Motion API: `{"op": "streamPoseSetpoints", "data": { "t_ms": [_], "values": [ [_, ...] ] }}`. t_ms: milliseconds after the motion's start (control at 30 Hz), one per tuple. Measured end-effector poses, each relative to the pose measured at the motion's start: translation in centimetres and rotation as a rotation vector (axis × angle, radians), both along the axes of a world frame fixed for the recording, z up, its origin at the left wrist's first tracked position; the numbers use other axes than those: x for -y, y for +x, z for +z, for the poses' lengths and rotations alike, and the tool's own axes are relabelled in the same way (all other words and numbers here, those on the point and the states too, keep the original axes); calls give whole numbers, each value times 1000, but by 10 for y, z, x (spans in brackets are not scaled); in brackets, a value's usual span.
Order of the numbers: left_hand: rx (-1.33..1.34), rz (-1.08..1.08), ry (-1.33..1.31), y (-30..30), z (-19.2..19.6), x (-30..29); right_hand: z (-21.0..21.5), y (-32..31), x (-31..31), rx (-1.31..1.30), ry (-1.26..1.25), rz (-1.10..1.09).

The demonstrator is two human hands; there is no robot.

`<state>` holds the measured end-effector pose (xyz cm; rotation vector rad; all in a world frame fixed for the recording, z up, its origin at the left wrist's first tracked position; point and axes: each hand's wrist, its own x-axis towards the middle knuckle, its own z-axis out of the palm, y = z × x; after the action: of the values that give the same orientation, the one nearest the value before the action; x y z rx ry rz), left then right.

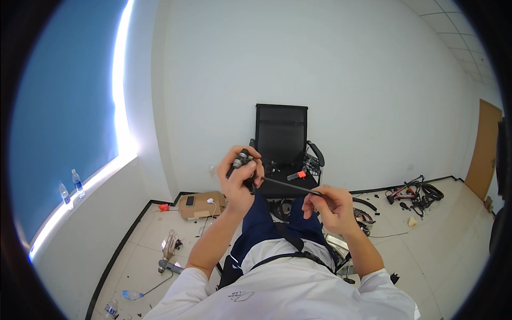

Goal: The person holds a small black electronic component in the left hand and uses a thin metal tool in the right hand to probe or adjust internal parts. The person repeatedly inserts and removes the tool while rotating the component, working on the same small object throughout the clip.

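Observation:
My left hand is raised in front of the chair, its fingers wrapped round a small black and silver mechanical part. The part's exact kind is too small to make out. From beside that hand a thin dark rod slants down to the right. My right hand pinches the rod's other end between thumb and fingers. Whether the rod is joined to the part is hidden by my left fingers. Both hands are held above my lap.
Facing me is a black mesh chair with a grey and orange item and dark parts on its seat. On the floor at left lies a cardboard box bearing a phone. Bicycle parts lie at right. Bottles stand on the sill.

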<state>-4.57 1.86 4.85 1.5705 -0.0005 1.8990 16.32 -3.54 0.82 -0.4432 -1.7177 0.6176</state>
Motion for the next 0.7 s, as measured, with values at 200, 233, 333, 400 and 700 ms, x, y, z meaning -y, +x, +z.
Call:
{"op": "streamPoseSetpoints", "data": {
  "t_ms": [200,233,333,400,700],
  "values": [
    [19,-98,-64,4,0,-2,10,13,-11,192,248,-221],
    [10,-65,-23,2,-1,1,10,16,-12,198,235,-221],
    [3,5,108,-3,-2,5,10,15,-10,188,103,-109],
    [57,-7,130,-3,-4,6,8,15,-9,171,13,-40],
    [-70,305,284,-2,-9,1,2,18,-22,72,-271,186]
  ]
}}
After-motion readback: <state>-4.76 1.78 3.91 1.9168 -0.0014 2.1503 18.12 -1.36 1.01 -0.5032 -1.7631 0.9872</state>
